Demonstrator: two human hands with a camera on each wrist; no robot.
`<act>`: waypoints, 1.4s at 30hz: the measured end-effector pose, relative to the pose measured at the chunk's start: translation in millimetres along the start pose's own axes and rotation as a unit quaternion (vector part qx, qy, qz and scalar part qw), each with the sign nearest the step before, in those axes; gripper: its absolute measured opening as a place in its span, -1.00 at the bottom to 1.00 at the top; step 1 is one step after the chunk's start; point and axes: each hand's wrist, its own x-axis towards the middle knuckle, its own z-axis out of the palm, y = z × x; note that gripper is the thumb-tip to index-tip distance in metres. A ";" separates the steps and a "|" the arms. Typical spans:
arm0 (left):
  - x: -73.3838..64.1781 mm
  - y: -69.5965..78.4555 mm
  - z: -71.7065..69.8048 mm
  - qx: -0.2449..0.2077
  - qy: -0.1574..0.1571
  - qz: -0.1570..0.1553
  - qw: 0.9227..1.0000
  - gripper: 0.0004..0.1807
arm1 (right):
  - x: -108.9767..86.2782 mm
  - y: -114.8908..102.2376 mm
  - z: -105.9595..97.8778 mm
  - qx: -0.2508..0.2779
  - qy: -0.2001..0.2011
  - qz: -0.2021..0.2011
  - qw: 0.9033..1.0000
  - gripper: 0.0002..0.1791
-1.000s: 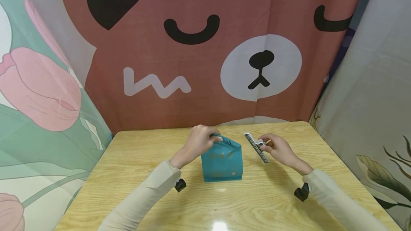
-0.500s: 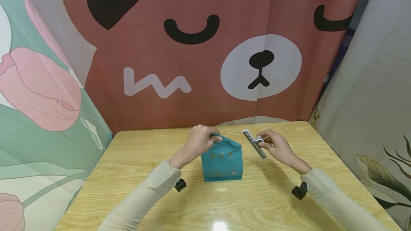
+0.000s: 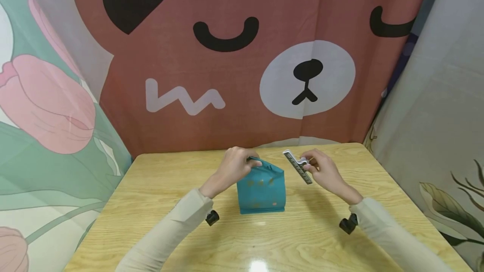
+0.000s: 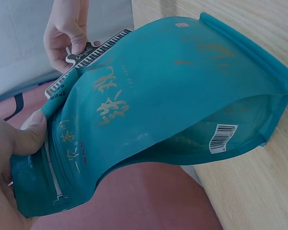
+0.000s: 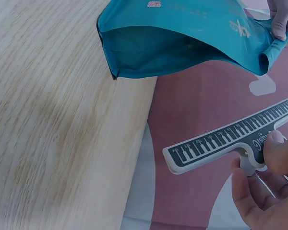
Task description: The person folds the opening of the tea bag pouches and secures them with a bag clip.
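A teal pouch (image 3: 261, 194) with gold lettering stands upright on the wooden table. Its top is folded over, and my left hand (image 3: 235, 166) pinches the fold at its left end, thumb in front. In the left wrist view the pouch (image 4: 158, 91) shows a side gusset and a barcode label. My right hand (image 3: 326, 174) holds a long-jawed clip (image 3: 294, 163) with a piano-key pattern by its handles, between thumb and fingers. The clip is in the air to the right of the pouch, apart from it, as the right wrist view shows of the clip (image 5: 221, 136). Whether its jaws are parted is unclear.
The light wooden table (image 3: 170, 221) reaches back to a hanging cloth (image 3: 234, 129) with a bear print. Patterned cloths also hang at the left and right. A small black camera (image 3: 212, 218) sits at the left wrist, and another camera (image 3: 348, 224) at the right.
My right hand has moved slightly up and to the left, bringing the clip a little nearer the pouch's top. The left hand and the pouch have stayed in place.
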 end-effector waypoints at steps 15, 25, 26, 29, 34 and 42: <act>0.5 0.5 0.4 -0.001 -0.002 0.000 1.000 -0.93 | 3.9 -12.0 6.5 -0.025 0.077 -0.067 0.995 -0.72; 0.3 0.4 0.8 0.000 -0.002 -0.002 1.000 -0.93 | 7.1 -17.4 9.0 -0.004 0.104 -0.087 0.991 -0.71; 0.2 0.5 0.8 0.001 -0.002 -0.003 1.000 -0.93 | 7.4 -18.2 8.9 -0.002 0.104 -0.086 0.991 -0.71; 0.1 0.9 0.5 0.000 -0.003 -0.004 1.000 -0.93 | 8.3 -20.3 8.4 0.003 0.104 -0.080 0.991 -0.72; 0.3 0.5 0.4 -0.003 -0.001 -0.003 1.000 -0.93 | 9.5 -23.6 8.0 0.014 0.110 -0.072 0.991 -0.75; 0.6 1.3 0.4 -0.003 -0.001 -0.004 1.000 -0.93 | 11.6 -29.0 10.4 0.027 0.114 -0.075 0.990 -0.76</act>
